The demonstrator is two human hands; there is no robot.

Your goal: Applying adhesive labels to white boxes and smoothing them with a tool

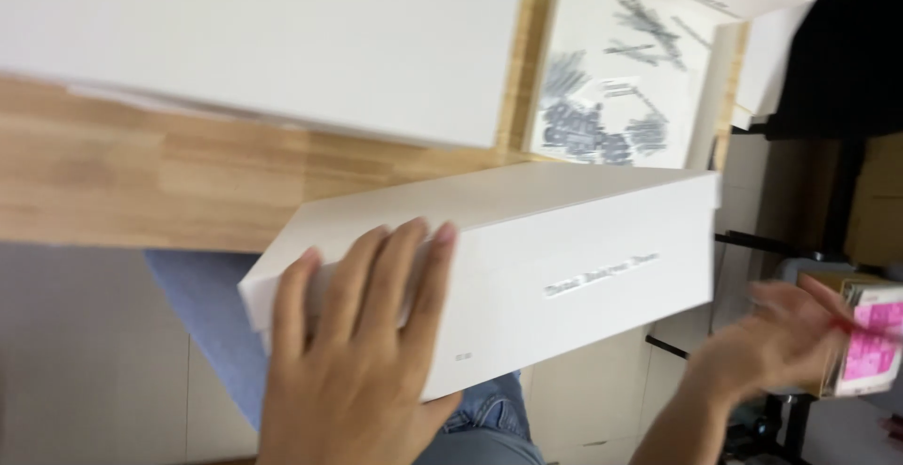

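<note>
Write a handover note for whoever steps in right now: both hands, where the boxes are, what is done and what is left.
Left hand: flat, fingers spread, on the near end of the long white box, steadying it. No closed grip shows.
Right hand: blurred, at the small box with a pink label; whether it holds it cannot be told.
The long white box is closed and juts off the edge of the wooden table, above the person's lap in blue jeans.
Another large white box lies on the table; a white printed sheet lies beyond.
Done: the long white box is in hand. Left: it is still unopened.
</note>
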